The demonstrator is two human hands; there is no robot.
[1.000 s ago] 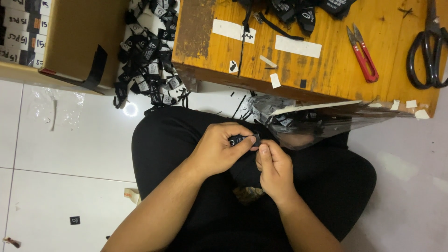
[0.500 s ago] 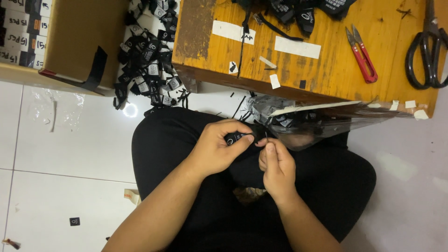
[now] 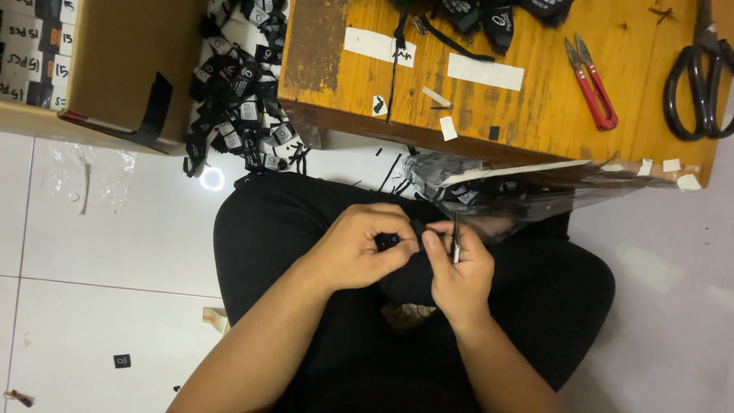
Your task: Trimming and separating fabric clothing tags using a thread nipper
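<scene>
**Two hands pinch a small black piece over the lap, below a cluttered wooden table**

Seen from above, a seated person in black clothing works just below the near edge of a low wooden table (image 3: pixel 535 115). The left hand (image 3: pixel 359 248) is curled tight, thumb and fingers closed on a small black piece (image 3: pixel 388 242) held over the lap. The right hand (image 3: pixel 459 268) meets it fingertip to fingertip, pinching the same piece, and also grips a thin dark tool (image 3: pixel 456 241) standing upright between its fingers; what kind of tool cannot be told. On the table, red thread snips (image 3: pixel 592 84) lie near its right end, with large black scissors (image 3: pixel 699 84) further right at the corner. Strips of white tape (image 3: pixel 485 73) are stuck across the tabletop. A clear plastic bag (image 3: pixel 520 191) of black pieces hangs under the table's front edge. Left of the table, a heap of black labels (image 3: pixel 241 115) lies on the white tiled floor (image 3: pixel 115 252), beside a cardboard box (image 3: pixel 115 61).
</scene>
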